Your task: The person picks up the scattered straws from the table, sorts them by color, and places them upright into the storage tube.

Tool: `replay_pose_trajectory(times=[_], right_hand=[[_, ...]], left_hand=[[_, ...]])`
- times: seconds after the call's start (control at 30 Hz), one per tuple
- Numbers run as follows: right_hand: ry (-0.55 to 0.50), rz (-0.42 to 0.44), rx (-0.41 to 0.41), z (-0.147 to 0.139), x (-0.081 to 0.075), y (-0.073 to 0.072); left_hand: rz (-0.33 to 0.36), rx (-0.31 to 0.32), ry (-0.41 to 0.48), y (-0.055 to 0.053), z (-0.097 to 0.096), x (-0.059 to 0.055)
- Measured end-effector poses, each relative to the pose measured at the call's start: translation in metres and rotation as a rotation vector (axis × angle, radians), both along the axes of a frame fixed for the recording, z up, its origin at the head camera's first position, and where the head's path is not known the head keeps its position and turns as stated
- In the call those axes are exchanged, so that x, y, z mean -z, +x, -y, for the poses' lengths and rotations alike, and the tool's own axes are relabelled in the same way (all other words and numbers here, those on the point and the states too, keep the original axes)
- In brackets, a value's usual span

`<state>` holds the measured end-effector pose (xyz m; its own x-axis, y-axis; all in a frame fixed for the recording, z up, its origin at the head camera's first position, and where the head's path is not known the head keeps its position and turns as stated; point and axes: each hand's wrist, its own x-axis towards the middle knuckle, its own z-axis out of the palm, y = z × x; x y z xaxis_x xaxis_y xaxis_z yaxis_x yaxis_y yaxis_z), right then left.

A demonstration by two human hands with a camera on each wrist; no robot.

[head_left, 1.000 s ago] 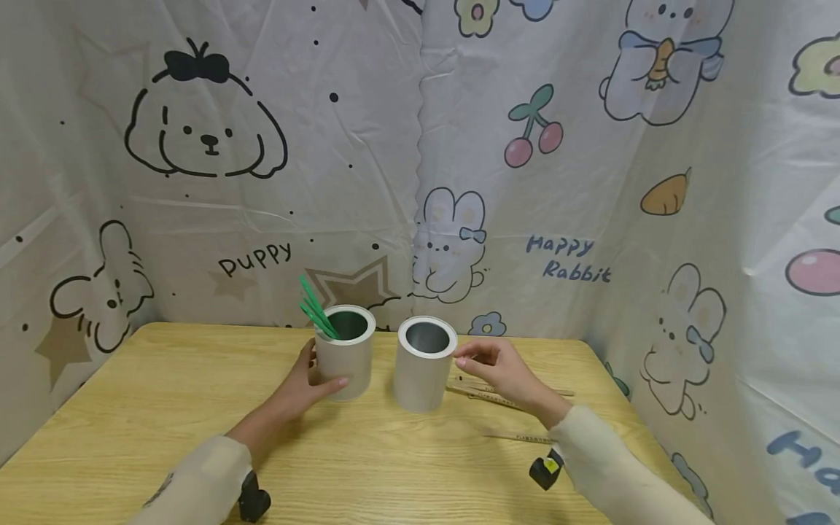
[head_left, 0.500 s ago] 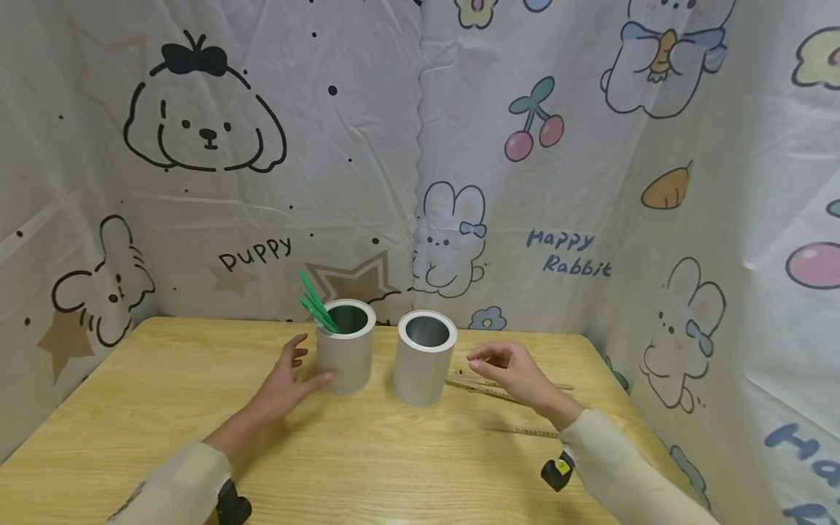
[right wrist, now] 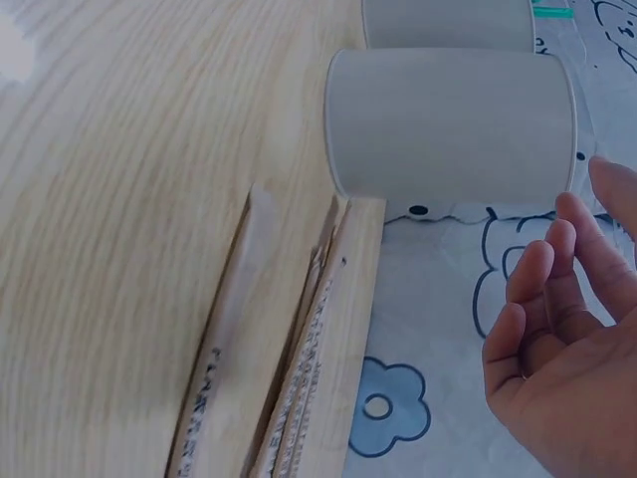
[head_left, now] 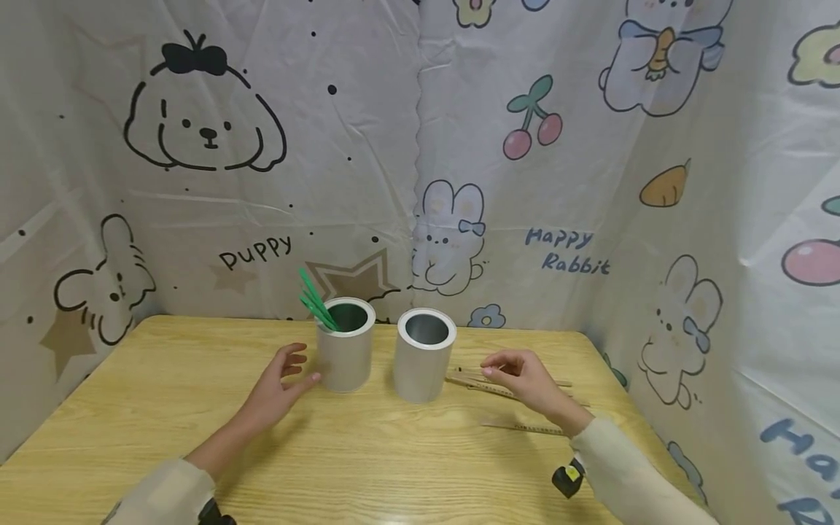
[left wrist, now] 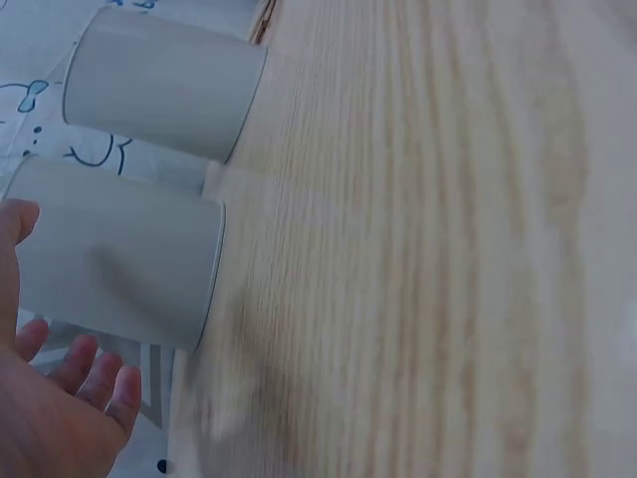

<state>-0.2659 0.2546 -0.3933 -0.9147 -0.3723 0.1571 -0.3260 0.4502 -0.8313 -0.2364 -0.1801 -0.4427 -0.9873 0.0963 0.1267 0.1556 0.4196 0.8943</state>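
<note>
Two off-white cylindrical containers stand upright side by side on the table. Several green straws (head_left: 316, 300) lean out of the left container (head_left: 344, 361); the right container (head_left: 422, 372) shows a grey inside. Just left of the left container is my left hand (head_left: 272, 390), its fingers loosely bent and holding nothing. In the left wrist view a gap shows between that hand (left wrist: 60, 418) and most of the container (left wrist: 119, 259). My right hand (head_left: 530, 383) hovers right of the right container, fingers relaxed and slightly bent, with nothing in them, above several paper-wrapped straws (head_left: 488, 388).
One separate paper-wrapped straw (head_left: 525, 428) lies nearer on the wooden table (head_left: 367, 467); the others lie in a loose bunch (right wrist: 299, 398) toward the back. Behind the table's rear edge hangs a printed cloth (head_left: 367, 160) with cartoon animals, which also encloses both sides.
My left hand has let go of the left container and drawn back to the left. My right hand has moved right, away from the right container. Both containers stay where they were.
</note>
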Motion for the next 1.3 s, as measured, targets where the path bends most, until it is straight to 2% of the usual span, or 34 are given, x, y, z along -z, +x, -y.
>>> replay_pose_trajectory(times=[0.27,0.47,0.7,0.9,1.1,1.3], right_hand=[[0.022,0.001,0.0,-0.012,0.007,0.003],[0.029,0.0,0.01,-0.022,0.007,0.004],[0.026,-0.024,-0.017,-0.029,0.01,0.005],[0.031,-0.031,-0.016,-0.034,0.014,0.005],[0.046,-0.02,0.001,-0.041,0.019,0.003],[0.056,-0.028,0.019,-0.049,0.022,0.002]], left_hand=[[-0.06,0.0,0.011,0.011,-0.01,0.0],[-0.078,0.017,0.034,0.013,-0.022,-0.002],[-0.074,0.061,0.049,0.013,-0.033,-0.003],[-0.059,0.115,0.08,0.009,-0.046,-0.003],[-0.028,0.14,0.116,0.003,-0.066,-0.001],[-0.02,0.163,0.168,-0.008,-0.092,0.005]])
